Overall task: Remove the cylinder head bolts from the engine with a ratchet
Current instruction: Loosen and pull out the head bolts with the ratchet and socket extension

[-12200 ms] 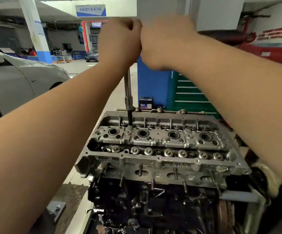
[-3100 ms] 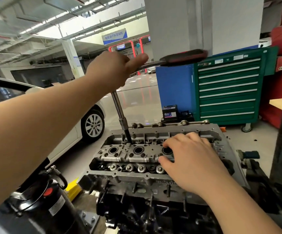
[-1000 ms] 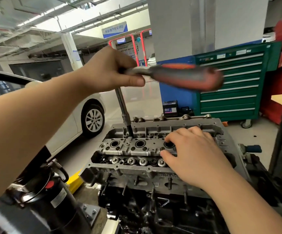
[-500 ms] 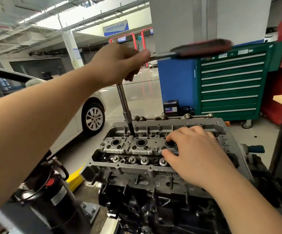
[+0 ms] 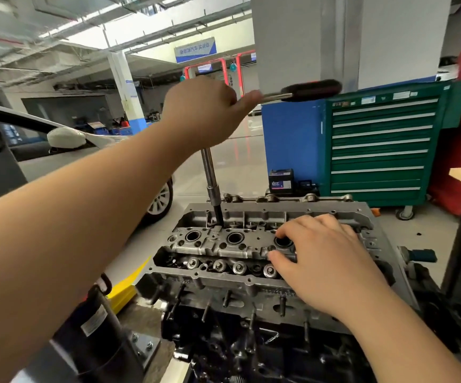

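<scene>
At the far-left corner of the cylinder head (image 5: 251, 246), the extension (image 5: 212, 186) stands in a bolt recess; bolt hidden. Left hand (image 5: 204, 111) wraps the ratchet (image 5: 303, 91) head, likely to keep it seated. Right hand (image 5: 323, 261) lies flat, fingers relaxed, bracing the engine.

No lettering is legible: the blue hanging sign (image 5: 195, 49) and battery label (image 5: 281, 184) are blurred.

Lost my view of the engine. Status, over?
Left hand grips ratchet head. Extension seated in cylinder head, far left. Right hand flat on head. Nothing in the way.
</scene>
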### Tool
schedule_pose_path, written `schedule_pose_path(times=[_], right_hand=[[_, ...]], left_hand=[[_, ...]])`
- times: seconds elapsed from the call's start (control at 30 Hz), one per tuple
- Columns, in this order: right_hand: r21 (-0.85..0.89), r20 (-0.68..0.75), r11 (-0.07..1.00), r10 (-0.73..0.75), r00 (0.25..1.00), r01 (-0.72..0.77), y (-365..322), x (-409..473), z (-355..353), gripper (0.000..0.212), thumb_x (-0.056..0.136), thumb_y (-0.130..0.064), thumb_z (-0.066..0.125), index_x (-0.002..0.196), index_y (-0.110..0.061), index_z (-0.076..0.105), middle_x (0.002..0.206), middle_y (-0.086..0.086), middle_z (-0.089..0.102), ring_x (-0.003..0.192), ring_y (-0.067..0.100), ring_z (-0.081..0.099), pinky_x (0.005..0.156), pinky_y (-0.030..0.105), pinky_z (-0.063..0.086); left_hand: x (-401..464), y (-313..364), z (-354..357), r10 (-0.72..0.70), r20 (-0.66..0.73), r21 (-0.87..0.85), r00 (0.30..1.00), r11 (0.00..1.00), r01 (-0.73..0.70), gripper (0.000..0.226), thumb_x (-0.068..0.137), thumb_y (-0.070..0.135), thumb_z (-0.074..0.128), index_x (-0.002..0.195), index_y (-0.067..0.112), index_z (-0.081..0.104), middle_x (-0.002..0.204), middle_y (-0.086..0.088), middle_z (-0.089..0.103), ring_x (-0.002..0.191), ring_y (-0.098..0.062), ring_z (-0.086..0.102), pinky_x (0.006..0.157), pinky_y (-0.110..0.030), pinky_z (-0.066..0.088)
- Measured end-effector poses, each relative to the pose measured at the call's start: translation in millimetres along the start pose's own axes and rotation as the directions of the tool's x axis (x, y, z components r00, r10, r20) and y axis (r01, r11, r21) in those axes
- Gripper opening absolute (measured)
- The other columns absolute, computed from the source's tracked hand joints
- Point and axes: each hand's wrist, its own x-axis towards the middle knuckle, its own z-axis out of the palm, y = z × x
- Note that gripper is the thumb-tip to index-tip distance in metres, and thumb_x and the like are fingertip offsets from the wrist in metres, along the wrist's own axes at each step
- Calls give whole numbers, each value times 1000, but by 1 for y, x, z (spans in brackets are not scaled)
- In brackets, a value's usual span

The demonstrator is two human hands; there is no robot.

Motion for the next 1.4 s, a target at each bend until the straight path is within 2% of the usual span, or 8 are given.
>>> schedule_pose_path(times=[0.17, 0.3, 0.47, 0.73, 1.0, 1.1, 1.27, 1.4], right_hand=[[-1, 1, 1000, -4, 1000, 4, -1, 1, 0, 50, 92, -72, 34, 130, -44, 53, 129, -21, 58, 124, 14, 45, 108, 44, 39], [-3, 11, 1000, 3, 1000, -3, -3, 2, -1, 49, 93, -71, 34, 131, -45, 50, 130, -21, 56, 125, 14, 43, 109, 44, 38], [1, 21, 1000, 8, 1000, -8, -3, 0, -3, 50, 94, -71, 34, 133, -45, 50, 134, -22, 54, 129, 13, 40, 111, 43, 36], [-5, 8, 1000, 0, 1000, 0, -3, 0, -3, 49, 94, -70, 36, 131, -44, 52, 132, -20, 57, 127, 15, 43, 109, 44, 38], [-10, 21, 1000, 12, 1000, -11, -4, 0, -4, 50, 93, -72, 35, 132, -45, 51, 133, -20, 56, 129, 15, 42, 110, 44, 37], [-7, 14, 1000, 6, 1000, -6, -4, -2, -4, 51, 92, -71, 33, 131, -44, 52, 132, -20, 57, 128, 15, 43, 109, 44, 38], [-18, 10, 1000, -3, 1000, 3, -3, 0, -2, 48, 93, -70, 36, 130, -43, 53, 130, -17, 59, 125, 17, 45, 107, 46, 40], [-33, 19, 999, 4, 1000, -3, -4, 2, -3, 49, 92, -71, 34, 130, -44, 51, 128, -17, 59, 123, 17, 46, 107, 46, 40]], left_hand=[[-41, -37, -17, 233, -102, -607, 967, 756, -246, 53, 103, 56, 47, 70, 19, 65, 57, 12, 57, 51, -10, 51, 55, -24, 40], [1, -14, -3, -128, 43, -68, 991, 989, 131, 72, 102, 72, 35, 82, 11, 67, 71, -2, 66, 61, -20, 61, 63, -35, 53], [21, 13, 4, -159, 66, 322, 985, 938, 130, 63, 105, 64, 39, 77, 14, 65, 64, -2, 49, 54, -19, 45, 51, -27, 29], [-36, -36, -13, 109, -73, -667, 991, 733, -130, 54, 96, 65, 57, 68, 21, 67, 56, 8, 58, 50, -6, 49, 56, -22, 41], [23, 15, 7, -168, 60, 313, 984, 939, 142, 52, 107, 53, 44, 85, 12, 67, 69, -3, 49, 58, -21, 44, 52, -30, 28], [-2, -6, 3, -20, -48, -85, 999, 996, 16, 82, 95, 83, 34, 64, 11, 60, 57, -7, 51, 50, -22, 46, 49, -31, 33], [-38, -46, -12, 176, -67, -831, 982, 536, -152, 84, 89, 82, 49, 71, 3, 72, 50, 3, 53, 47, -11, 43, 55, -22, 39], [-5, -12, 1, -113, -10, -419, 994, 903, 99, 85, 88, 89, 37, 64, 14, 68, 56, -2, 66, 50, -18, 60, 60, -27, 49]])
